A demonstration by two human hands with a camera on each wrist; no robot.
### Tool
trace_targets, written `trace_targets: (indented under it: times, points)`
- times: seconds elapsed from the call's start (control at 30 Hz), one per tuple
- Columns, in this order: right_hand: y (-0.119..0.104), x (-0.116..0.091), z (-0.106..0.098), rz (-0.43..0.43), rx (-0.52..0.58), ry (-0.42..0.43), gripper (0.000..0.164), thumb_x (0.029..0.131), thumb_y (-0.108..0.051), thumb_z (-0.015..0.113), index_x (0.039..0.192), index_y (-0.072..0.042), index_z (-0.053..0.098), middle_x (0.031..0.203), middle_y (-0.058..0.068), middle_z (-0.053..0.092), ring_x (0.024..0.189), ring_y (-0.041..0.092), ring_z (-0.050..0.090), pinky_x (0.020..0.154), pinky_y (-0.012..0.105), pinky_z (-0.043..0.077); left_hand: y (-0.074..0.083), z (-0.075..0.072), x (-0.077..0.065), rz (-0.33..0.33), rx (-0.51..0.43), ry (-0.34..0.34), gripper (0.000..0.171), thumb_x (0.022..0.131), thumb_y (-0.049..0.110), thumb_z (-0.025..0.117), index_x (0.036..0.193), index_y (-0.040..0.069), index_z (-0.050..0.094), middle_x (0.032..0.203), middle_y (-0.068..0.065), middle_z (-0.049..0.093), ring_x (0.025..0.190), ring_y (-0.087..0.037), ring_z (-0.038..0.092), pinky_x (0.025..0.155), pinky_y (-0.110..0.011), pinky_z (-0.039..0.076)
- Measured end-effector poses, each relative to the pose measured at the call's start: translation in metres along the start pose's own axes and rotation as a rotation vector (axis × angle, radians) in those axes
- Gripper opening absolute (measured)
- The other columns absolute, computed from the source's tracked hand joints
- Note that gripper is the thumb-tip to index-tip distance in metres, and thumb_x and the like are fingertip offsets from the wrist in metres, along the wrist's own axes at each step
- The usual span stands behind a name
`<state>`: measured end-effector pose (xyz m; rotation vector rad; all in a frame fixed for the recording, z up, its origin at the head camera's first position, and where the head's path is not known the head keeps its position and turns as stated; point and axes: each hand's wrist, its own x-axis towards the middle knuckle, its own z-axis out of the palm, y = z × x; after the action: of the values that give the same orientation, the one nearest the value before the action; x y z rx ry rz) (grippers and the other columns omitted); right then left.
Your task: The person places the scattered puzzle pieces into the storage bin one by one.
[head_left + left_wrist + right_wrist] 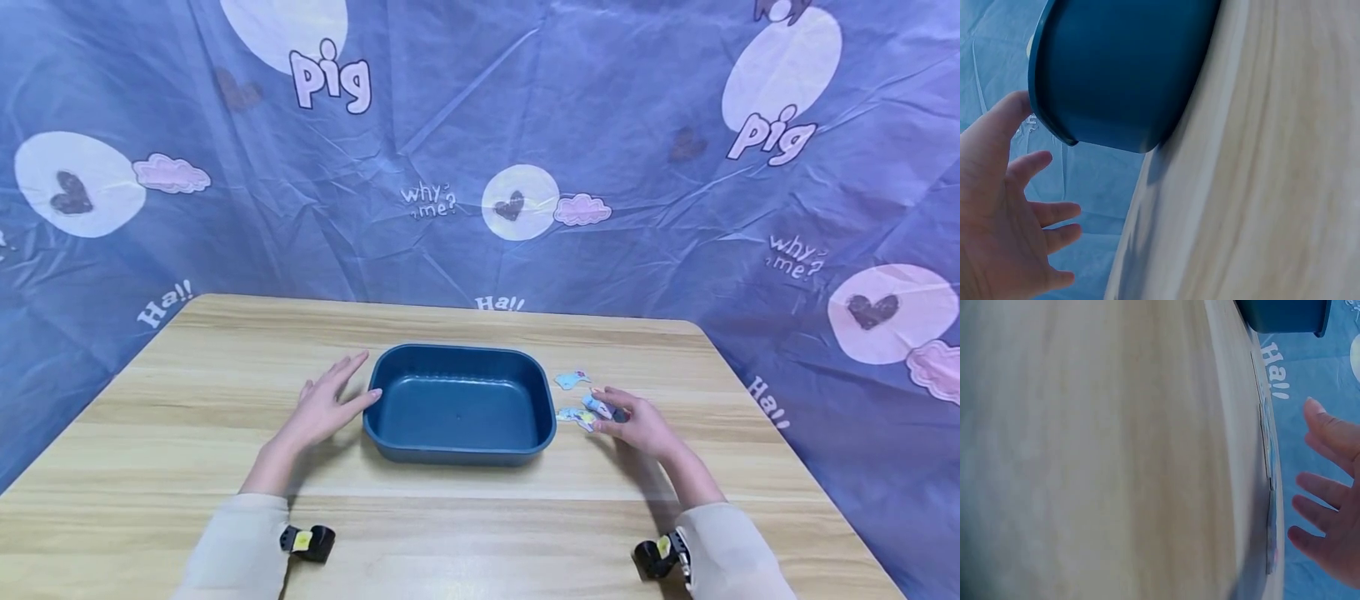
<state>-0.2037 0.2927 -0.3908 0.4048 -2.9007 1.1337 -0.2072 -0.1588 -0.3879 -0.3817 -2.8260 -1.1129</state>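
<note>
A dark blue, rounded rectangular plastic basin (457, 457) stands in the middle of the wooden table. Beside its left end is my left hand (324, 408), fingers spread, the thumb at the rim; in the left wrist view the thumb tip meets the rim of the basin (1116, 75). To the right of the basin lie several thin, flat printed pieces, among them a light blue one (572, 380) and a blue-yellow one (576, 416). Above them hovers my right hand (637, 423), fingers parted and holding nothing, partly covering some pieces. The right wrist view shows the pieces (1270, 456) edge-on below that hand (1335, 500).
The light wooden table (450, 533) ends at a blue printed cloth (450, 250) hanging behind and at both sides. A small black camera sits on each wrist, at the left cuff (318, 543) and the right cuff (656, 557).
</note>
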Motion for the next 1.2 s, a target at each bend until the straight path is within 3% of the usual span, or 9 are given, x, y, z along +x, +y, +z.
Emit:
trace_targets:
  times: [0.37,0.6,1.0,1.2]
  points:
    - [0.009,0.002,0.007,0.036,0.032,0.002,0.049,0.072,-0.018,0.069,0.114,0.002,0.054,0.126,0.025,0.038,0.116,0.044,0.028,0.094,0.053,0.017,-0.007,0.006,0.002,0.002,-0.125,-0.036,0.064,0.081,0.046,0.052,0.135,0.017,0.032,0.136,-0.016,0.027,0.124,-0.036,0.017,0.092,-0.06,-0.001]
    - [0.012,0.002,0.009,0.046,0.046,0.012,0.045,0.073,-0.016,0.068,0.112,0.003,0.055,0.127,0.023,0.038,0.118,0.043,0.025,0.095,0.054,0.015,-0.01,0.007,0.003,0.012,-0.235,-0.056,0.063,0.08,0.044,0.056,0.133,0.019,0.035,0.136,-0.012,0.029,0.122,-0.035,0.024,0.093,-0.054,0.022]
    - [0.019,0.001,0.015,0.038,0.054,0.036,0.039,0.071,-0.018,0.07,0.105,0.0,0.061,0.125,0.024,0.037,0.117,0.043,0.025,0.093,0.055,0.014,-0.014,0.009,0.005,-0.002,-0.364,-0.154,0.06,0.083,0.037,0.055,0.136,0.023,0.029,0.139,-0.009,0.023,0.122,-0.033,0.024,0.094,-0.052,0.02]
    - [0.02,0.003,0.017,0.031,0.042,0.037,0.041,0.07,-0.017,0.071,0.106,0.0,0.06,0.125,0.026,0.035,0.116,0.044,0.024,0.092,0.056,0.014,-0.018,0.01,0.005,-0.01,-0.374,-0.162,0.061,0.082,0.041,0.054,0.136,0.026,0.027,0.137,-0.012,0.026,0.121,-0.033,0.026,0.094,-0.053,0.02]
